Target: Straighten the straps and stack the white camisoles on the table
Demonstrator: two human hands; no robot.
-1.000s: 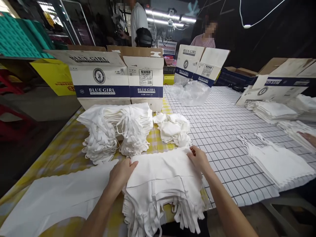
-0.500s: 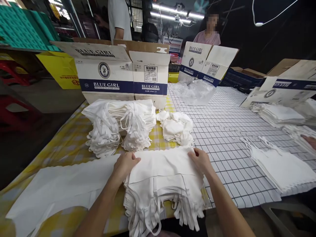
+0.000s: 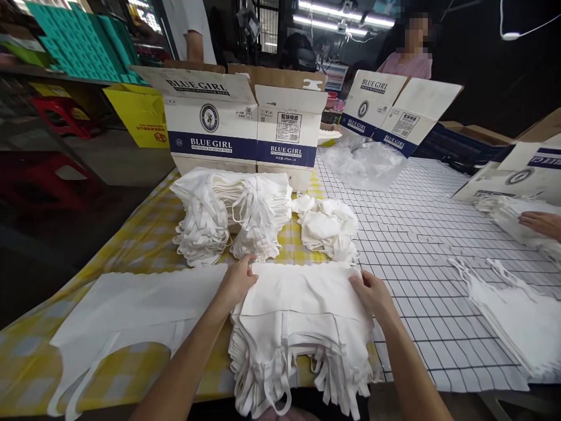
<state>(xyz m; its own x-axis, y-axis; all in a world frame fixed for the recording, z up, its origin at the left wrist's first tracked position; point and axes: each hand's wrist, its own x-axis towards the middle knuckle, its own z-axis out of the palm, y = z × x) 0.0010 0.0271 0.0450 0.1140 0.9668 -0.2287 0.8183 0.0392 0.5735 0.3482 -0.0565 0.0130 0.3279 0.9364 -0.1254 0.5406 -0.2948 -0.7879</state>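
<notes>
A neat stack of white strappy camisoles (image 3: 302,292) lies in front of me, hems away from me. Its straps hang down over the near table edge. My left hand (image 3: 239,282) is closed at the far left corner of the top camisole, thumb against fingers. At the far right corner, my right hand (image 3: 372,292) pinches the same hem. A single white camisole (image 3: 149,298) is spread flat to the left, partly behind my left forearm. Beyond the stack sit a tall folded pile of camisoles (image 3: 258,193) and a crumpled white heap of fabric (image 3: 328,225).
Open beer cartons (image 3: 214,126) stand along the back, with clear plastic bags (image 3: 363,164) beside them. At right, another person's hand (image 3: 541,224) rests on white garments near a flat stack (image 3: 517,310). Yellow checked cloth (image 3: 118,234) and white grid cloth (image 3: 412,234) cover the table.
My view has turned a little left, so things sit farther right. Both hands stay at the hem corners of the top camisole. The other person's hand at right shows more fully.
</notes>
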